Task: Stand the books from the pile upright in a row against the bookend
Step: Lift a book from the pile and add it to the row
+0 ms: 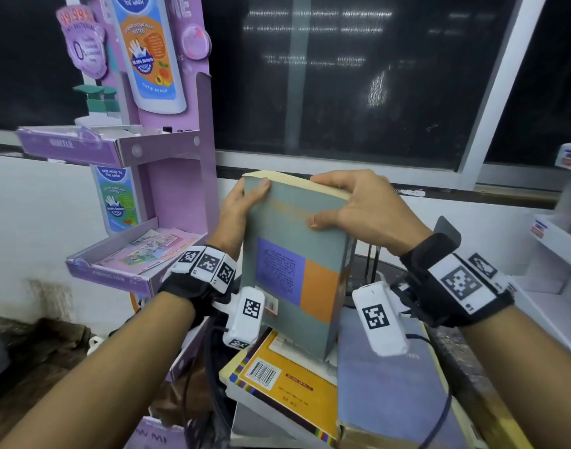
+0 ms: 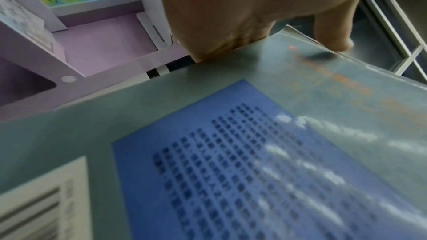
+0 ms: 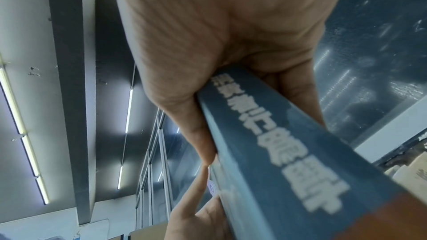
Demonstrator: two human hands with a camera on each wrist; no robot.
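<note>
I hold a grey-green book (image 1: 293,254) with blue and orange panels upright above the pile. My left hand (image 1: 249,196) grips its top left corner, thumb on the cover. My right hand (image 1: 329,202) pinches the top right corner by the spine. The left wrist view shows the cover (image 2: 231,134) under my left hand (image 2: 254,15). The right wrist view shows the spine (image 3: 277,152) in my right hand (image 3: 231,52). Below lie a yellow book (image 1: 290,380) and a lavender book (image 1: 384,384). A dark upright plate (image 1: 447,226), perhaps the bookend, stands behind my right wrist.
A purple cardboard display stand (image 1: 177,196) with shelf trays rises close on the left. A dark window with a white frame (image 1: 342,158) runs along the back. White boxes and shelves (image 1: 556,244) sit at the right. Black cables (image 1: 212,367) hang by the pile.
</note>
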